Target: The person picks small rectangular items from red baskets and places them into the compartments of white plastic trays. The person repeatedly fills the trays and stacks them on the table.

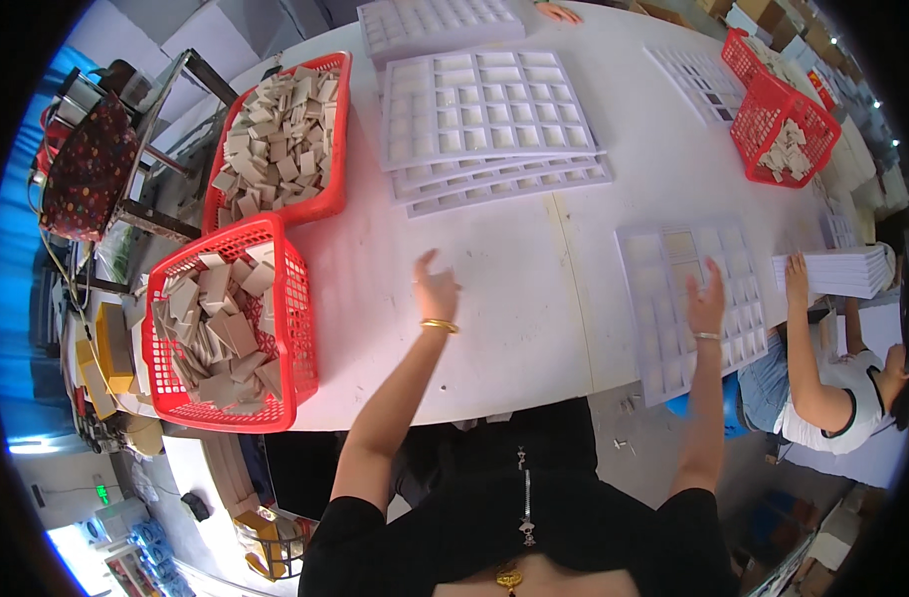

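Note:
My left hand, with a gold bangle at the wrist, is above the white table. Its fingers are apart and nothing shows in them. My right hand is over a white compartment tray at the table's near right edge, fingers spread and holding nothing visible. A few compartments at that tray's far side look beige; the others are white. Ahead of my left hand lies an uneven stack of white grid trays. Left of it, a red basket holds loose beige rectangular tiles.
Behind it stands a second red basket of smaller tiles. More trays are stacked at the far edge, with another person's hand nearby. At right, a co-worker touches stacked white trays; red baskets stand beyond.

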Demonstrator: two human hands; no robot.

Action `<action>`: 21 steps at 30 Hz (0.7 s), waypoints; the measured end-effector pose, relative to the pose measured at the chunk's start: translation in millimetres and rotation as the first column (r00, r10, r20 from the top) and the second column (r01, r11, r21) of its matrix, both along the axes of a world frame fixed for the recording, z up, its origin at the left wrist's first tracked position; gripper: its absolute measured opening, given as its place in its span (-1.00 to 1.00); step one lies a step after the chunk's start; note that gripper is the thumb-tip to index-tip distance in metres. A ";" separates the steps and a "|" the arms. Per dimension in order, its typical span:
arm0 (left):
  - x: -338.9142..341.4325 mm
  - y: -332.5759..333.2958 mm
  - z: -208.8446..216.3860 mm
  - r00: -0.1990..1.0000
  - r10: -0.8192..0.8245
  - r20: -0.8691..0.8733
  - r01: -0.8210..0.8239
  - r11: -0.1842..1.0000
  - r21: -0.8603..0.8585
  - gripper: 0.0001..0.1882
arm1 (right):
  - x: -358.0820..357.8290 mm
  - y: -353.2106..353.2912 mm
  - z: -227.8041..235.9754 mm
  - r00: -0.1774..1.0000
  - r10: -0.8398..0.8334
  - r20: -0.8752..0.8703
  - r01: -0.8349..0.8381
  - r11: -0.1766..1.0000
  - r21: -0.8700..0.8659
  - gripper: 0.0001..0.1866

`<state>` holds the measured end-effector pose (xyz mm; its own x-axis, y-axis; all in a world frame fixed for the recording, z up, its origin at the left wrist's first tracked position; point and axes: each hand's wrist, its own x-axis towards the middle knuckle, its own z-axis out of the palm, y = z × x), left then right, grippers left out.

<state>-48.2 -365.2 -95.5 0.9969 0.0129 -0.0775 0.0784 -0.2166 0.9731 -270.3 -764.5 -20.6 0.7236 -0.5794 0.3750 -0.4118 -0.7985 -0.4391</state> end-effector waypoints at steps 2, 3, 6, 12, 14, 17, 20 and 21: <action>32.7 18.5 6.8 0.997 0.073 -0.026 -0.072 0.997 0.012 -0.53 | 47.5 1.7 -32.1 0.993 0.114 0.018 -0.115 0.989 0.096 -0.40; 46.8 24.4 10.7 0.994 0.102 -0.030 -0.101 0.995 0.014 -0.53 | 77.0 7.6 -38.1 0.991 0.133 0.015 -0.133 0.967 0.217 -0.38; 79.9 24.9 18.2 0.993 0.085 -0.080 -0.084 0.996 0.009 -0.48 | 159.6 11.0 -53.0 0.995 0.091 -0.041 -0.067 0.911 0.407 -0.36; 104.5 22.4 -7.2 0.993 -0.080 -0.088 0.078 0.997 -0.027 -0.36 | 251.6 28.5 -71.4 0.914 -0.188 -0.358 0.221 0.974 0.054 -0.37; 109.1 33.5 -23.5 0.999 -0.043 -0.013 0.042 0.999 -0.026 -0.38 | 257.3 36.8 -70.0 0.924 -0.164 -0.345 0.208 0.974 0.092 -0.39; 110.1 36.8 -3.4 0.995 -0.031 -0.091 0.030 1.000 -0.010 -0.42 | 244.8 28.1 -67.8 0.948 -0.134 -0.288 0.189 0.967 0.171 -0.42; 98.5 53.5 -0.6 0.988 0.000 -0.156 -0.006 0.999 -0.038 -0.46 | 223.3 31.7 -72.5 0.971 -0.085 -0.224 0.135 0.967 0.216 -0.44; 91.6 62.7 -3.3 0.988 0.015 -0.156 -0.024 0.998 -0.056 -0.47 | 210.4 36.6 -70.1 0.979 -0.041 -0.200 0.087 0.970 0.225 -0.44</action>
<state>43.4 -302.5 -98.8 0.9722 0.0236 -0.2329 0.2337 -0.1579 0.9594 -59.9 -727.9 -90.7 0.7276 -0.6810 0.0822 -0.5536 -0.6538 -0.5159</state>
